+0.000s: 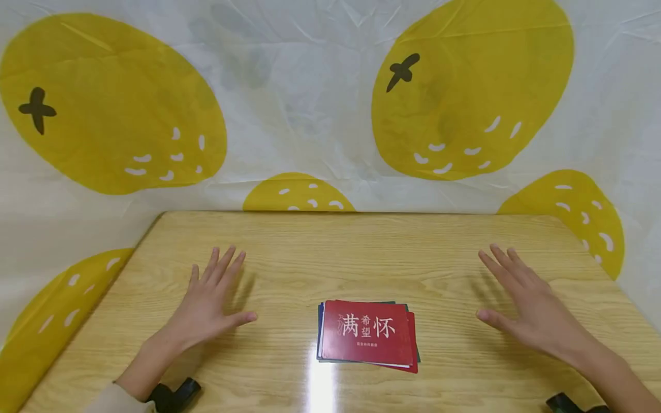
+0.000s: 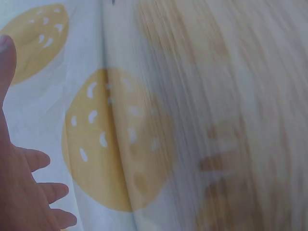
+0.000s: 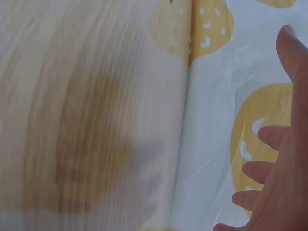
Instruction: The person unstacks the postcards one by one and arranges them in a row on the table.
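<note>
A small stack of cards lies on the wooden table, its top card red with white Chinese characters. Red, blue and green edges of lower cards stick out unevenly beneath it. To the left of the stack, my left hand hovers over the table with fingers spread and nothing held. My right hand mirrors it on the other side, fingers extended and apart from the cards. Both wrist views show part of the left hand and right hand above the tabletop, without the cards.
A white cloth printed with large yellow fruit hangs behind the table and along its sides. Dark wrist-worn devices sit under the left wrist and right wrist. Light glares off the tabletop just in front of the stack.
</note>
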The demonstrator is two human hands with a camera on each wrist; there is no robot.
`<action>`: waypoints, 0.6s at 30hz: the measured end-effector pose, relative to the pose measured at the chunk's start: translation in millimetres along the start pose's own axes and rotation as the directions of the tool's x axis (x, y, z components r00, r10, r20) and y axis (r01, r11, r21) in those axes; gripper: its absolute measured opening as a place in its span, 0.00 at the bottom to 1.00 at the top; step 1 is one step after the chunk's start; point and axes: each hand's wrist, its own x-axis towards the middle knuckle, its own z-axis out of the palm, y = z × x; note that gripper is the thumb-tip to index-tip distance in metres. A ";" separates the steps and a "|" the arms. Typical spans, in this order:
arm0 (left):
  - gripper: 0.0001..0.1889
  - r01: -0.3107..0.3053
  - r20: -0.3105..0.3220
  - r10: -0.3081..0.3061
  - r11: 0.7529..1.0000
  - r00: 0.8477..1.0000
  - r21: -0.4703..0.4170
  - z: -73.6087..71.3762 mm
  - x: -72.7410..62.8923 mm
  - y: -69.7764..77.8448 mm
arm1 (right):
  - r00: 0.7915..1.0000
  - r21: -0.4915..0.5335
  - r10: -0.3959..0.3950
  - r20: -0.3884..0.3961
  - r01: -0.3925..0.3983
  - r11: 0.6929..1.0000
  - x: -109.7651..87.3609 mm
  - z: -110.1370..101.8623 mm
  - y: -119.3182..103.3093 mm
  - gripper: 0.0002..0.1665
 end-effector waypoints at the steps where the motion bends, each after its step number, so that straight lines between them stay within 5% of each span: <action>1: 0.56 -0.003 -0.009 0.003 1.000 1.000 -0.010 0.9 1.0 1.4 | 1.000 0.020 0.004 -0.002 -0.004 1.000 0.8 0.5 -2.1 0.56; 5: 0.56 -0.020 -0.038 0.016 0.996 0.999 -0.089 5.0 2.7 11.6 | 1.000 0.103 0.013 -0.003 -0.013 0.995 3.7 4.4 -13.6 0.56; 8: 0.54 0.008 -0.026 -0.014 0.973 1.000 -0.231 9.6 3.0 27.6 | 1.000 0.159 -0.003 -0.008 0.004 0.987 5.6 9.5 -24.0 0.56; 14: 0.48 0.153 0.078 -0.132 0.823 0.988 -0.548 19.6 3.7 66.1 | 0.999 0.269 -0.041 0.017 0.035 0.962 11.0 22.7 -41.5 0.54; 18: 0.47 0.135 0.088 -0.102 0.788 0.991 -0.601 26.3 6.4 80.2 | 0.999 0.326 -0.037 0.025 0.027 0.945 11.1 32.7 -50.0 0.51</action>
